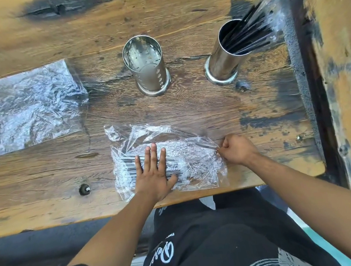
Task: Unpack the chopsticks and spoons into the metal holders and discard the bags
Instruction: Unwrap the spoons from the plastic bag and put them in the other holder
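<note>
1. Under your left hand [153, 174], a clear bag of dark chopsticks [169, 166] lies flat near the tabletop's [45, 191] near edge. Your fingers are straight and spread, palm pressing down, likely to keep the bundle from sliding.
2. Just beside that bag's right end, your right hand [236, 150] is curled into a pinch on the plastic. You seem to be gripping the bag's mouth or corner there so you can pull it open against the pinned weight; whether it has torn yet I cannot tell.
3. Beyond your left hand's fingertips, well apart from them, stands the perforated metal holder [146, 67], upright and holding nothing that can be seen. It looks like the likely place for this bundle.
4. Beyond your right hand, the second metal holder [226, 55] stands with dark sticks [246, 35] fanning out of it. A clear wrapper [274, 10] appears to cling round their upper ends, so that bag looks not yet removed.
5. Far to the left of your left hand, a flat, crumpled plastic bag [29, 108] lies on the tabletop, apparently emptied and not yet discarded.
6. No spoons show anywhere, so judge the task as partway through: open this bag, lift the chopsticks out together, then clear the plastic.
</note>
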`<action>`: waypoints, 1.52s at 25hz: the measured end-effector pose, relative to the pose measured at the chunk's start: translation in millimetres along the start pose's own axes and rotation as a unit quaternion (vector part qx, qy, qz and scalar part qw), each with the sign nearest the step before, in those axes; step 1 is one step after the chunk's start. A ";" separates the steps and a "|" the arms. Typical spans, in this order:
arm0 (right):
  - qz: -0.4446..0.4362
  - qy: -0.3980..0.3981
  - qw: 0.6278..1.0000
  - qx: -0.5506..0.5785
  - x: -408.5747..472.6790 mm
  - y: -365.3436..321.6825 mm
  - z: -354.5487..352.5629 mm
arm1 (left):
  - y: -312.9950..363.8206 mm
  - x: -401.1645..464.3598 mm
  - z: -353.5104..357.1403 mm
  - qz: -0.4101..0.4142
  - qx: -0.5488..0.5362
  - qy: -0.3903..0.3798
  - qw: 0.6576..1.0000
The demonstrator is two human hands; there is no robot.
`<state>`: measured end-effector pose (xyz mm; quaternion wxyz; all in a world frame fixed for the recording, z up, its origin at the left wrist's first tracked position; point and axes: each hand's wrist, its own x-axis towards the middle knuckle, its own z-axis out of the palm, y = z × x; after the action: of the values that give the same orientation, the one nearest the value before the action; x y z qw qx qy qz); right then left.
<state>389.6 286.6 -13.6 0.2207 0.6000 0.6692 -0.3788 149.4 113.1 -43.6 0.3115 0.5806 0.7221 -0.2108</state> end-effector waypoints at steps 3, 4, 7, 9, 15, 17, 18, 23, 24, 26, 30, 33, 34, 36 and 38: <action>-0.027 0.027 0.999 -0.037 -3.8 -11.5 -2.3 | -0.4 1.3 1.3 -0.001 -0.003 0.000 1.000; -0.038 0.045 0.997 -0.054 -4.7 -18.0 -1.8 | -0.5 1.2 1.1 0.000 -0.003 0.001 1.000; -0.058 0.081 0.992 -0.079 -2.1 -38.6 2.1 | -0.7 0.9 0.5 -0.001 -0.001 -0.001 1.000; -0.070 0.092 0.991 -0.063 2.8 -48.9 1.6 | 0.2 0.9 0.0 -0.001 -0.001 -0.001 1.000; -0.054 0.075 0.996 0.017 15.1 -54.8 -20.5 | -0.8 1.5 1.4 0.001 -0.004 -0.004 1.000; -0.026 0.084 0.995 0.040 18.7 -46.8 -27.8 | -0.7 1.8 1.9 0.001 -0.008 -0.003 1.000; -0.012 0.083 0.995 0.045 21.3 -41.8 -29.6 | -1.0 1.9 1.9 0.001 -0.010 -0.002 1.000; 0.044 0.057 0.992 0.101 31.3 -20.8 -25.1 | -0.2 1.7 0.7 -0.001 -0.007 -0.005 1.000; 0.054 0.054 0.989 0.127 32.2 -19.8 -25.4 | 0.1 1.8 0.3 -0.002 -0.006 -0.004 1.000; 0.076 0.058 0.984 0.152 32.0 -19.8 -27.1 | 0.2 1.8 0.4 -0.001 -0.006 -0.003 1.000; 0.055 0.126 0.983 0.124 20.3 -16.8 -20.2 | 0.2 2.9 1.6 -0.001 -0.004 0.003 1.000; -0.039 0.166 0.976 0.133 -1.3 -22.7 -5.7 | 0.0 2.4 1.9 0.001 -0.004 0.008 1.000; -0.059 0.150 0.978 0.131 -6.8 -25.6 1.4 | -0.5 2.1 1.5 0.002 -0.005 0.009 1.000; -0.059 0.104 0.983 0.140 -16.5 -30.5 17.2 | -0.4 2.2 1.5 0.003 -0.007 0.007 1.000; -0.029 0.077 0.983 0.165 -23.4 -34.0 29.8 | -1.3 2.1 2.2 0.008 -0.016 0.010 1.000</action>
<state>356.2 249.0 -6.2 0.0553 0.6362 0.6296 -0.4425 148.3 112.8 -46.7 0.3151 0.5836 0.7236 -0.1912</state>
